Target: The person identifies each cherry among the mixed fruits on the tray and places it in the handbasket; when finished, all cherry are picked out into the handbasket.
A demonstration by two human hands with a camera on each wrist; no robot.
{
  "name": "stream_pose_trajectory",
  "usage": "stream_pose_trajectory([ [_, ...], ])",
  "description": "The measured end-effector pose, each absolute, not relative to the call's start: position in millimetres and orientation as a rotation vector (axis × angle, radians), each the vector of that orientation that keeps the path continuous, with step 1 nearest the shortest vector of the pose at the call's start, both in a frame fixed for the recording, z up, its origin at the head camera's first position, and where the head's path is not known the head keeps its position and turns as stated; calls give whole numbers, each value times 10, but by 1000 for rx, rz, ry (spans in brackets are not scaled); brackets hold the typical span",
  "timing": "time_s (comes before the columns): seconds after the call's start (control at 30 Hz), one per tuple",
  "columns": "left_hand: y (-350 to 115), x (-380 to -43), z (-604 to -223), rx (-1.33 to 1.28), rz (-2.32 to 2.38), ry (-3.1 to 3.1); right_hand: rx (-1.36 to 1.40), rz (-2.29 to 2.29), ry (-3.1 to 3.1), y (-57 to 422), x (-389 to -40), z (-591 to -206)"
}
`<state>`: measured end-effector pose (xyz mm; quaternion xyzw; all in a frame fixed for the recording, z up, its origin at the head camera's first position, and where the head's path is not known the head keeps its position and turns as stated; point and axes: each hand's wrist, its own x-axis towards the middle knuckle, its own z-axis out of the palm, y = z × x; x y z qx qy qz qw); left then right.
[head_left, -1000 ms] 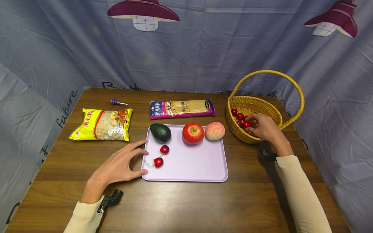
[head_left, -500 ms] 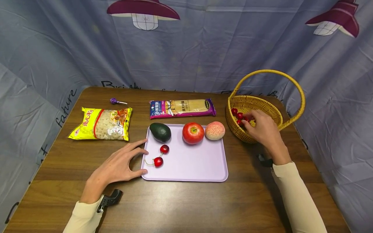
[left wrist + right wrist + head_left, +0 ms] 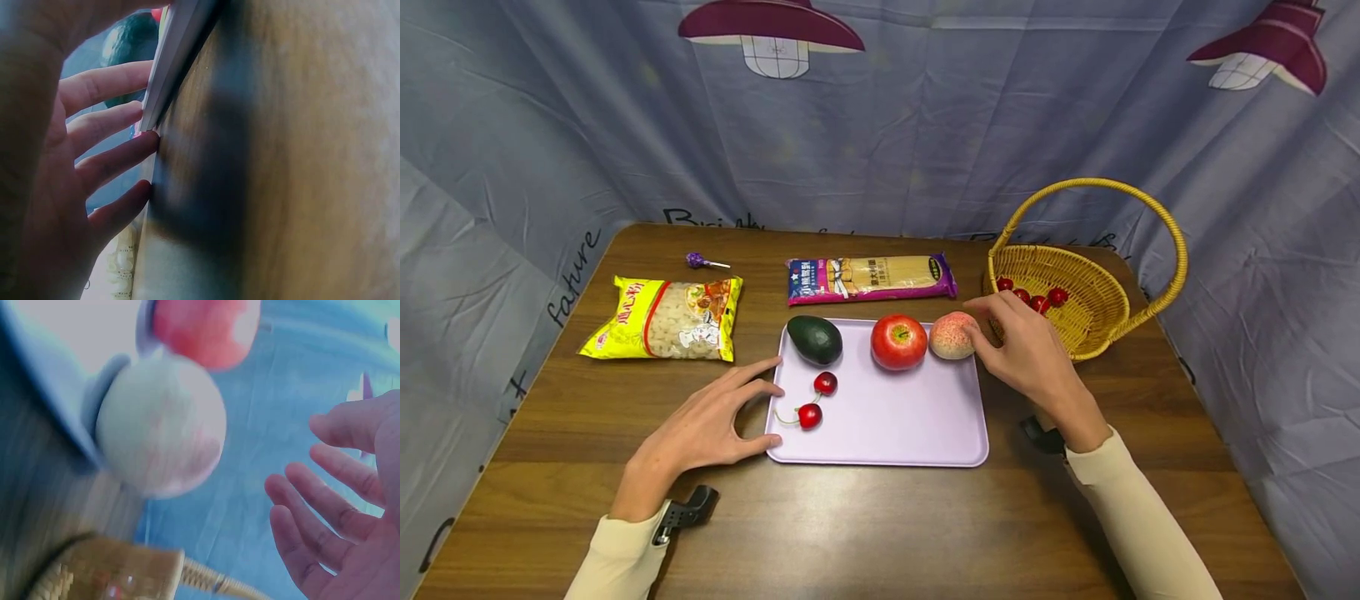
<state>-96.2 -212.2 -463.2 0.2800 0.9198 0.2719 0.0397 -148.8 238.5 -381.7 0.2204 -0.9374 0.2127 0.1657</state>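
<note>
A lilac tray [image 3: 895, 429] holds a dark green avocado [image 3: 815, 340], a red apple [image 3: 898, 342], a pinkish peach [image 3: 950, 337] and a joined pair of cherries [image 3: 809, 416]. My left hand [image 3: 703, 425] lies along the tray's left side, fingers spread, fingertips at its rim; the left wrist view shows them against the edge [image 3: 164, 69]. Over the tray's right side, my right hand [image 3: 1033, 354] is beside the peach, overlapping it in the head view. The right wrist view shows loosely bent, bare fingers [image 3: 340, 506] apart from the peach [image 3: 162, 428].
A wicker basket [image 3: 1097, 292] with a tall handle stands at the right, several cherries [image 3: 1039, 303] inside. Behind the tray lies a noodle packet [image 3: 880, 278]. A yellow pasta bag [image 3: 673, 321] and a purple lollipop [image 3: 695, 260] lie at the left. A curtain hangs behind the table.
My right hand has come out of the basket and moved left to the peach. A cherry it was handling now lies farther back among the others in the basket. The left hand stays put.
</note>
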Motion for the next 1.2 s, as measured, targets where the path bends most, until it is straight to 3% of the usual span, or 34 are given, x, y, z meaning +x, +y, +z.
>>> stream_pose_trajectory([
  [0.63,-2127,-974,-4634,867,836,2821,1092,771,-2592,1565,-1242,-4023],
  [1.2,-2125,-968,-4632,870,827,2822,1311,815,-2683,1050,-1299,-4257],
])
